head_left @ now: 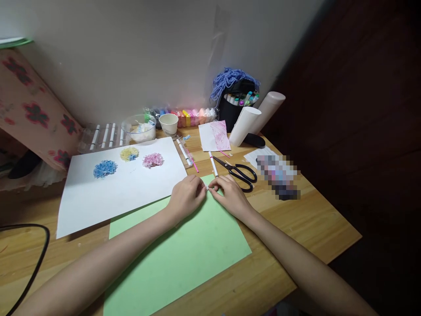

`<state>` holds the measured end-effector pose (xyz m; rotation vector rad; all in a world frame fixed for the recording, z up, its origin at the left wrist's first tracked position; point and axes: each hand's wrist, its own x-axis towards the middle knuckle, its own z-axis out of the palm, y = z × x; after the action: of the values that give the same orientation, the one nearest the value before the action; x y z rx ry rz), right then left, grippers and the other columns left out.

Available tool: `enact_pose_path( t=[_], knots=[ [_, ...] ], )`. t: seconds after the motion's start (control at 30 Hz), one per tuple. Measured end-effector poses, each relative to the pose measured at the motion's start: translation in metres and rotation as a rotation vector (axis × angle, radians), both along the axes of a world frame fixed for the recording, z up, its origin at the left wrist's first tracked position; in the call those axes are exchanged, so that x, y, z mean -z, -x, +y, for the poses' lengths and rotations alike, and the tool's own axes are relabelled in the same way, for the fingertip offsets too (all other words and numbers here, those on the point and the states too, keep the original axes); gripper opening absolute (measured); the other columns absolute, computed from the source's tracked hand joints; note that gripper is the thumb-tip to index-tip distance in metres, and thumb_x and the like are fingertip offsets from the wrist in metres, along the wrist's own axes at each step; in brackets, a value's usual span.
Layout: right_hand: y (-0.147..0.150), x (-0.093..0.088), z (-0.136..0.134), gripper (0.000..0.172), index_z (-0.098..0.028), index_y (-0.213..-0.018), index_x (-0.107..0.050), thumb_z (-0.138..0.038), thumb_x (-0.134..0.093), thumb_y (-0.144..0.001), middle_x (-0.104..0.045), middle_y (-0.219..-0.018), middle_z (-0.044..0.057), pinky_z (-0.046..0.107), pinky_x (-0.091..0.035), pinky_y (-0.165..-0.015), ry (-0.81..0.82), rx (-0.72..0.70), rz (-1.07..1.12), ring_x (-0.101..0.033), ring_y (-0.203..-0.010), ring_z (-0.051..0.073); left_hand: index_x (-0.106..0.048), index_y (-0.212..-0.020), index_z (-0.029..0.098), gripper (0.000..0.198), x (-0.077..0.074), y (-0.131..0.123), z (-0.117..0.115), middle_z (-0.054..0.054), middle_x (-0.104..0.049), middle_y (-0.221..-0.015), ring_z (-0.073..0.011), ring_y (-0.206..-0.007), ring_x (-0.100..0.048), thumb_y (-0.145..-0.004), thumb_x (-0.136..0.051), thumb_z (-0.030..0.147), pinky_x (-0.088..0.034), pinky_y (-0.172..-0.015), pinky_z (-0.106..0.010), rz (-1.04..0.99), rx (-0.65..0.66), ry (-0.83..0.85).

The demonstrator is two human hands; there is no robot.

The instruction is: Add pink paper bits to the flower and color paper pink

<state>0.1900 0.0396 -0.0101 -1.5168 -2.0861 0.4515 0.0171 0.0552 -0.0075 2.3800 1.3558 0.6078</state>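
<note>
My left hand [188, 194] and my right hand [230, 195] meet fingertip to fingertip over the far edge of a green sheet of paper [184, 259]. Both pinch a tiny whitish piece [207, 188], too small to make out its kind. Beside my right hand lie black-handled scissors [237, 170], with a white marker [213, 164] next to their tip. To the left, a white sheet [131, 193] overlaps the green one. Blue [105, 168], yellow [129, 153] and pink [153, 160] clusters of crumpled bits sit on it.
Along the wall stand a clear tub [138, 131], a paper cup [169, 124], colourful clay packs [190, 117] and a black marker holder [230, 112] topped with blue yarn [232, 80]. White rolls [245, 126] stand at right. A black cable [44, 250] curves at left.
</note>
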Motion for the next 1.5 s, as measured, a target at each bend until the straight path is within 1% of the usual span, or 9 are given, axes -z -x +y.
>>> enact_pose_path(
  t=[0.13,0.43,0.6,0.73,0.83,1.0,1.13,1.3,1.5],
  knots=[
    [0.001,0.000,0.000,0.009,-0.019,-0.078,-0.060,-0.013,-0.058,-0.084,-0.061,-0.075,0.002,0.030,-0.041,-0.073,0.007,-0.018,0.047,-0.051,-0.079,0.019,-0.054,-0.080,0.019,0.009,0.000,-0.001,-0.001,-0.003,-0.058,-0.079,-0.0170,-0.074,-0.054,-0.082,-0.053,0.028,-0.037,-0.060,-0.028,0.032,0.015,-0.050],
    [-0.003,-0.006,-0.001,0.009,-0.020,-0.078,-0.060,-0.016,-0.055,-0.084,-0.063,-0.074,0.003,0.031,-0.041,-0.073,0.010,0.023,0.103,-0.054,-0.079,0.020,-0.056,-0.073,0.019,0.008,0.003,-0.002,-0.001,-0.003,-0.058,-0.074,-0.0156,-0.068,-0.053,-0.079,-0.050,0.020,-0.035,-0.058,-0.027,0.016,0.024,-0.113],
    [-0.003,-0.008,-0.002,0.006,-0.019,-0.078,-0.061,-0.022,-0.056,-0.081,-0.059,-0.066,0.000,0.028,-0.040,-0.063,0.094,0.084,0.156,-0.054,-0.066,0.017,-0.052,-0.073,0.019,0.008,0.001,0.000,0.001,-0.001,-0.058,-0.070,-0.0146,-0.066,-0.052,-0.080,-0.051,0.022,-0.036,-0.059,-0.026,-0.129,-0.016,-0.015],
    [0.002,-0.005,-0.004,0.017,-0.018,-0.087,-0.062,-0.034,-0.057,-0.082,-0.053,-0.059,-0.004,0.024,-0.033,-0.051,0.238,0.117,0.292,-0.045,-0.051,0.012,-0.052,-0.075,0.019,0.008,0.000,0.000,0.003,0.001,-0.056,-0.068,-0.0127,-0.062,-0.050,-0.080,-0.052,0.025,-0.036,-0.058,-0.024,-0.270,-0.021,0.038],
    [0.007,-0.002,-0.006,0.021,-0.018,-0.087,-0.060,-0.037,-0.056,-0.083,-0.047,-0.056,-0.005,0.023,-0.030,-0.049,0.287,0.098,0.411,-0.040,-0.049,0.011,-0.052,-0.077,0.018,0.007,0.000,0.000,0.002,0.001,-0.056,-0.069,-0.0123,-0.063,-0.050,-0.080,-0.052,0.024,-0.037,-0.059,-0.024,-0.329,0.004,0.067],
    [0.009,-0.003,-0.007,0.018,-0.018,-0.079,-0.054,-0.036,-0.053,-0.082,-0.048,-0.053,-0.006,0.023,-0.031,-0.049,0.350,0.088,0.550,-0.043,-0.049,0.011,-0.052,-0.078,0.018,0.007,-0.002,-0.002,-0.005,0.000,-0.058,-0.075,-0.0124,-0.066,-0.051,-0.082,-0.052,0.024,-0.039,-0.062,-0.024,-0.392,0.005,0.142],
    [0.006,-0.009,-0.007,0.020,-0.019,-0.077,-0.052,-0.039,-0.055,-0.081,-0.049,-0.051,-0.006,0.022,-0.029,-0.047,0.369,0.097,0.654,-0.042,-0.046,0.010,-0.051,-0.079,0.019,0.010,-0.006,-0.003,-0.007,0.000,-0.058,-0.077,-0.0130,-0.071,-0.053,-0.085,-0.051,0.027,-0.041,-0.066,-0.025,-0.508,-0.043,0.203],
    [-0.005,-0.015,-0.002,0.023,-0.018,-0.075,-0.052,-0.040,-0.058,-0.079,-0.052,-0.051,-0.005,0.022,-0.029,-0.046,0.345,0.161,0.724,-0.042,-0.046,0.009,-0.045,-0.083,0.020,0.012,-0.005,-0.002,-0.003,0.000,-0.054,-0.080,-0.0118,-0.071,-0.052,-0.088,-0.046,0.031,-0.043,-0.067,-0.024,-0.778,-0.137,0.261],
    [-0.020,-0.017,0.008,0.023,-0.018,-0.072,-0.052,-0.040,-0.060,-0.074,-0.050,-0.049,-0.006,0.022,-0.017,-0.040,0.367,0.275,0.787,-0.029,-0.039,0.006,-0.042,-0.086,0.021,0.014,0.002,0.003,0.005,0.000,-0.052,-0.082,-0.0117,-0.069,-0.051,-0.089,-0.043,0.035,-0.044,-0.066,-0.024,-0.869,-0.246,0.208]
  ],
)
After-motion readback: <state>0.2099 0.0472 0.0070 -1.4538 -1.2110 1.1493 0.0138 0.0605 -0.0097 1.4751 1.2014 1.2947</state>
